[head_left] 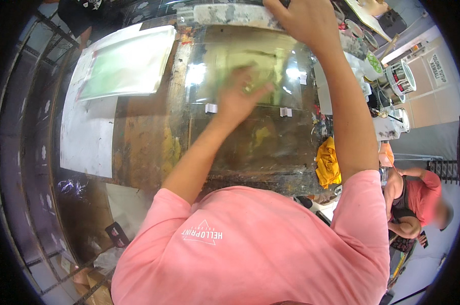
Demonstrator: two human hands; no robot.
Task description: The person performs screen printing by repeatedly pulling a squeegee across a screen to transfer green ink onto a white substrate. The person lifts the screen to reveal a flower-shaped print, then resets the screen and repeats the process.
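A clear plastic sheet (199, 91) with a yellow-green tint lies on the stained work table. My left hand (240, 96) is over it with fingers apart, blurred by motion and holding nothing that I can see. Two small white tabs, a left tab (211, 108) and a right tab (286, 112), sit along the sheet's near edge. At the far side, my right hand (311, 23) is at the right end of a paint-smeared pale frame bar (230, 16), seemingly gripping it; the picture's edge cuts off some fingers.
A stack of clear greenish sheets (128, 63) rests on white paper (87, 137) at the left. A yellow cloth (328, 161) lies at the table's right edge. Cans and tubs (400, 79) stand farther right. A seated person (418, 198) is beyond; another person (80, 18) stands far left.
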